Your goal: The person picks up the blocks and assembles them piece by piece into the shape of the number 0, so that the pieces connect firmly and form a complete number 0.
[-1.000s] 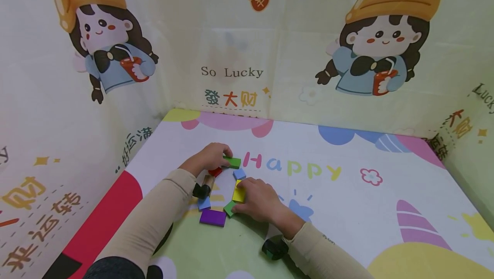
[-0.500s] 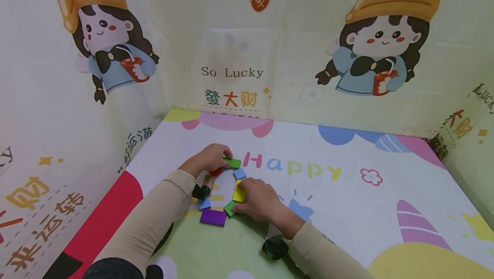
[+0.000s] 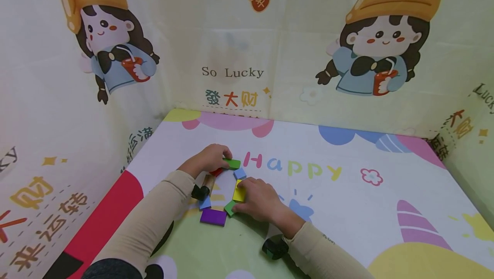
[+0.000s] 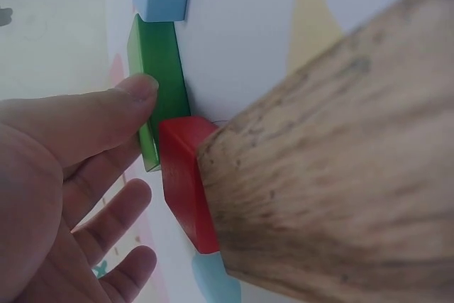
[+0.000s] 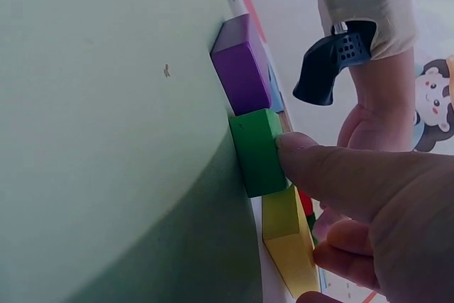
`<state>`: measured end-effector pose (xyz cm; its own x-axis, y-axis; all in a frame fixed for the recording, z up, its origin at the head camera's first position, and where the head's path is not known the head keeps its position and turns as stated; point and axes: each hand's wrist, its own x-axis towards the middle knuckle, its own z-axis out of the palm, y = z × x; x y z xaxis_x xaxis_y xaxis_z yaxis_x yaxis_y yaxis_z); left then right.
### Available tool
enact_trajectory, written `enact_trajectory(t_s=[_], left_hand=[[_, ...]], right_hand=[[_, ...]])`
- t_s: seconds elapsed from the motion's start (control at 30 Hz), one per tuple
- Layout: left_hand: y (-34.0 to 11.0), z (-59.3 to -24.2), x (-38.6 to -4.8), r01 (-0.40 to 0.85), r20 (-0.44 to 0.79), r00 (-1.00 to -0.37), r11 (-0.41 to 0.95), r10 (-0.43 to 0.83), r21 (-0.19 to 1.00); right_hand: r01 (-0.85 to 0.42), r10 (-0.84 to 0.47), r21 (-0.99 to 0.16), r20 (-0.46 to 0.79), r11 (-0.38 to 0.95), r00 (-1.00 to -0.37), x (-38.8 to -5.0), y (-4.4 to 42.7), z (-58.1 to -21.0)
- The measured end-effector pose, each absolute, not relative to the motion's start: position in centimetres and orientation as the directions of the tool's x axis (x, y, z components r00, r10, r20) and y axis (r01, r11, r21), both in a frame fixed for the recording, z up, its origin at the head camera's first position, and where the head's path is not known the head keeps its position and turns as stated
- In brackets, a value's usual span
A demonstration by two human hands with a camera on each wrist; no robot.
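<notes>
A ring of coloured blocks lies on the table in the head view. My left hand pinches a long green block at the ring's far side, thumb on its side face. Touching it is a red block, and a wood-grained block fills the near part of the left wrist view. My right hand rests against the ring's right side. Its thumb touches a short green block, and its fingers touch a yellow block. A light-blue block sits between yellow and long green.
A purple block closes the ring's near side, with another light-blue block beside it. Dark wrist cameras hang at both sleeves. The table has a printed cover, and patterned cloth walls stand behind and at the sides.
The head view has shifted slightly at the left. Both hands and the blocks stay almost still, with the long green block barely nudged toward me.
</notes>
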<state>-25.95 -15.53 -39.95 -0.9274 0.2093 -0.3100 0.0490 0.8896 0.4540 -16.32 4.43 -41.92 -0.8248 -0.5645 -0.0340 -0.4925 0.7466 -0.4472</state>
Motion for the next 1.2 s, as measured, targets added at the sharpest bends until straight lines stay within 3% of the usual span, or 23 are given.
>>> enact_trajectory(t_s=[1.2], left_hand=[[-15.95, -40.04, -25.63, 0.097, -0.276, -0.928, 0.877, 0.252, 0.471]], right_hand=[[-0.495, -0.569, -0.454, -0.033, 0.741, -0.822, -16.42, 4.43, -41.97]])
